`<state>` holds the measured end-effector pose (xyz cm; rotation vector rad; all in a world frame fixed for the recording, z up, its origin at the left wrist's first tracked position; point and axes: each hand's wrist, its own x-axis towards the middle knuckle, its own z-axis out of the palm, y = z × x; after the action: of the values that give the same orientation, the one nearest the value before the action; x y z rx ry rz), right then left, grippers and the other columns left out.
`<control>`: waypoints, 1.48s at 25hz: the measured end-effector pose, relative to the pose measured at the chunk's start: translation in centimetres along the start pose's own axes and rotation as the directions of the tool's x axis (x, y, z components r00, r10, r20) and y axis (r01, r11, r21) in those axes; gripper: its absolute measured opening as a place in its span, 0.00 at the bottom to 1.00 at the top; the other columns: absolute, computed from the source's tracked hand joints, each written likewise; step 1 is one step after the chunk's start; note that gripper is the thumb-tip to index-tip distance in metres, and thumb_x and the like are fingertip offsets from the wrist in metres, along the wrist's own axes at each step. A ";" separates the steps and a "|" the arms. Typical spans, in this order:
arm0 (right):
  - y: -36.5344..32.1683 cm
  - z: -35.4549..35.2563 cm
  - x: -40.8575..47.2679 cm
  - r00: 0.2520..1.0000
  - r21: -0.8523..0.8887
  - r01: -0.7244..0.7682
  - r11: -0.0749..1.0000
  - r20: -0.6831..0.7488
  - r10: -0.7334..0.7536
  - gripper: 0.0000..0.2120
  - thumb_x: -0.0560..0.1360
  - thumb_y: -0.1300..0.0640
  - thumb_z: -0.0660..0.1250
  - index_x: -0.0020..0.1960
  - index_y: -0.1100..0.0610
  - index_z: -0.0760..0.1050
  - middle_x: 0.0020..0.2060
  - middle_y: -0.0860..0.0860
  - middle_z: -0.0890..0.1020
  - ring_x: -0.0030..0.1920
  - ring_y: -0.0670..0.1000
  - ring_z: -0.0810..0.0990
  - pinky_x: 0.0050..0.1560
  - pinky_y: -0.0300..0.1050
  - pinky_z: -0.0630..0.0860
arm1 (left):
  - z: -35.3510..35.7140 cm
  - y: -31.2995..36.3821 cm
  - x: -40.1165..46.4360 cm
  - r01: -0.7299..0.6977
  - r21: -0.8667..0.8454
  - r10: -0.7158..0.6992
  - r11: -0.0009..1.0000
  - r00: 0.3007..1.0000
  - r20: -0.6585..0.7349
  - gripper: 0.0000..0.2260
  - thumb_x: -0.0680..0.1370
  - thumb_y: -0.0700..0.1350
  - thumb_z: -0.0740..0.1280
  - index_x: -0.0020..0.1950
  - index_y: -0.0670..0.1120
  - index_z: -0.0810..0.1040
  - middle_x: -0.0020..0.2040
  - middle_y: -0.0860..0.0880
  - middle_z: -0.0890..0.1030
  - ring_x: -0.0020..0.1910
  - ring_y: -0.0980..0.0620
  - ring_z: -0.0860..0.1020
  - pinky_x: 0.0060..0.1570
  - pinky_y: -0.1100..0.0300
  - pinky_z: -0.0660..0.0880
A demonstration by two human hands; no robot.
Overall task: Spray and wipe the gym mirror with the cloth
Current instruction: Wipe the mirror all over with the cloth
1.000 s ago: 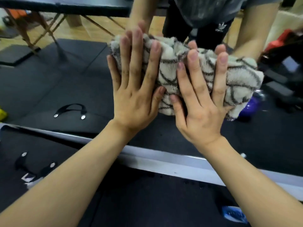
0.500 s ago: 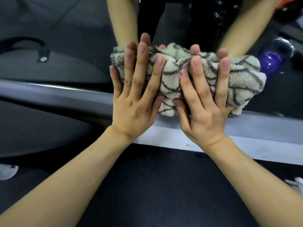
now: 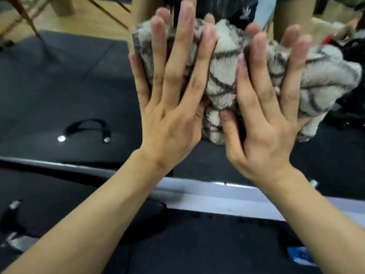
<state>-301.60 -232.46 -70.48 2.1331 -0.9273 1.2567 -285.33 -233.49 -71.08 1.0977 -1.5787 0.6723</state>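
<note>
A fluffy cream cloth (image 3: 223, 76) with thin grey lines is bunched flat against the gym mirror (image 3: 59, 86). My left hand (image 3: 169, 107) presses its left part with fingers spread and pointing up. My right hand (image 3: 264, 123) presses the middle and right part the same way, thumb tucked under the cloth's lower edge. The cloth's right end sticks out past my right hand. Reflected arms and fingertips show behind the cloth. No spray bottle can be made out.
The mirror's pale bottom frame (image 3: 217, 198) runs across below my wrists. Black floor mat (image 3: 197, 244) lies in front of it, with a blue item (image 3: 300, 256) at bottom right and a black strap (image 3: 11, 210) at left. The glass reflects a strap handle (image 3: 87, 127) and wooden floor.
Half a second ago the cloth sat just above the bottom frame; both hands have since slid it up the glass, back to about its height one second ago.
</note>
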 end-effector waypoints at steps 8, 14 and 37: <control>-8.8 -0.3 20.5 0.966 -0.004 -0.156 0.988 -0.210 0.152 0.21 0.86 0.54 0.63 0.78 0.57 0.72 0.75 0.55 0.75 0.77 0.68 0.63 0.69 0.80 0.65 | -12.4 -11.3 18.7 -0.231 0.070 0.229 0.970 0.973 0.036 0.21 0.86 0.45 0.57 0.75 0.33 0.69 0.72 0.32 0.73 0.73 0.32 0.66 0.72 0.28 0.58; -12.7 8.6 3.7 0.995 -0.023 -0.036 0.999 0.088 0.038 0.27 0.86 0.56 0.63 0.83 0.55 0.63 0.82 0.51 0.63 0.82 0.61 0.55 0.69 0.79 0.67 | -11.3 -16.3 -1.3 -0.166 0.104 0.119 0.981 0.926 0.358 0.31 0.84 0.46 0.61 0.82 0.38 0.52 0.81 0.34 0.59 0.81 0.31 0.51 0.78 0.35 0.48; -23.1 13.3 21.2 0.993 0.093 0.083 0.992 -0.092 -0.074 0.22 0.86 0.57 0.61 0.79 0.51 0.70 0.78 0.48 0.72 0.79 0.51 0.60 0.61 0.83 0.70 | -22.6 -30.3 8.4 -0.166 0.202 0.087 0.965 0.933 0.349 0.29 0.83 0.40 0.61 0.79 0.29 0.56 0.77 0.24 0.58 0.76 0.21 0.55 0.78 0.30 0.50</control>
<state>-269.41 -233.28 -59.36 2.1461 -0.7516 1.3701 -248.50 -229.58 -59.85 1.3439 -1.9140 0.7998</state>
